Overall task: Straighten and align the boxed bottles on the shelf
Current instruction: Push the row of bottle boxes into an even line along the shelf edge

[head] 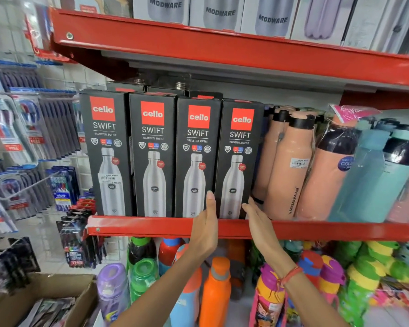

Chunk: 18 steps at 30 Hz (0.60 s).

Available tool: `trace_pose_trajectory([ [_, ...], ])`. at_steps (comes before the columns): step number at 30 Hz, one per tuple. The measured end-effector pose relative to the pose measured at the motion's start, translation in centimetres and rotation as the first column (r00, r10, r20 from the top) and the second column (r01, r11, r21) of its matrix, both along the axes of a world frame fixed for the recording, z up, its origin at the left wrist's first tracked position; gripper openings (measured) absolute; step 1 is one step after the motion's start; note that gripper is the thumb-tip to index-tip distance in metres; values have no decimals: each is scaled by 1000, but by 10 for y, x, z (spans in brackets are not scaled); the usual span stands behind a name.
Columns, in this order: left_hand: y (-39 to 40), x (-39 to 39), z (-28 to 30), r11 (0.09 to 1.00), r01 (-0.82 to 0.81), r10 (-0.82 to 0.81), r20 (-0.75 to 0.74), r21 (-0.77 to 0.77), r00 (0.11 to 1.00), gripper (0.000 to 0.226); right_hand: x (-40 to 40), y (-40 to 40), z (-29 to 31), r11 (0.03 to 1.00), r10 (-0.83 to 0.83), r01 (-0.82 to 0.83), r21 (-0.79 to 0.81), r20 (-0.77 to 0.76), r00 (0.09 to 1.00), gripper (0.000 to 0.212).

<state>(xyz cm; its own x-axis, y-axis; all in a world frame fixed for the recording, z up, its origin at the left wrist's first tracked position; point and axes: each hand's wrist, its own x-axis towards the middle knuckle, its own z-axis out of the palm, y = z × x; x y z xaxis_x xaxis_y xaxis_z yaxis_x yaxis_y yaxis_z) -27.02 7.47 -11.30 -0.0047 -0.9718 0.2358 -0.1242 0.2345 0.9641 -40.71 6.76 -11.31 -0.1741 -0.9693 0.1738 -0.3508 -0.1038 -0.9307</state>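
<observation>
Head view
Boxes: four black boxed bottles (175, 156) in the front row, along the shelf's red front edge (151, 226), left part.
Axis: upright, printed faces outward.
Left hand (207, 228): flat, fingers straight, at the fourth box's left edge.
Right hand (260, 223): flat, open, at its right edge; gripping nothing.

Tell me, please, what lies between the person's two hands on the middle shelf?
In the head view, the rightmost Cello box stands between the left hand and the right hand.
</observation>
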Motion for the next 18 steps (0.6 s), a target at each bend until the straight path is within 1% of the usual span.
trace_pose_trajectory([
  [4,6,3,5,999,39,-39,5,17,999,57,2,4,4,1000,2,-2,4,-1,1000,59],
  [7,9,6,10,997,68,-69,22,47,997,66,3,4,6,999,-8,9,32,-25,1000,60],
  [10,11,11,12,998,69,-69,106,1,992,70,7,6,9,999,-21,22,49,-29,999,63],
  [11,11,12,11,997,62,-54,177,-45,983,70,8,7,11,999,-19,21,48,-29,999,63],
  [12,11,14,11,996,60,-47,190,-62,981,70,9,8,12,999,-15,17,46,-32,999,64],
  [13,14,15,13,994,66,-44,238,-86,970,69,11,12,15,999,-16,18,51,-46,999,64],
  [15,18,16,16,995,88,-78,209,-37,975,65,13,16,17,998,-23,26,51,-64,998,64],
  [16,19,16,19,994,114,-112,172,2,979,62,14,18,20,998,-26,30,51,-65,998,64],
  [17,22,17,27,991,137,-137,166,10,977,60,17,22,25,998,-41,44,36,-65,997,65],
  [18,20,19,34,992,124,-120,159,-16,980,59,19,23,31,999,-47,46,-17,-72,996,64],
])
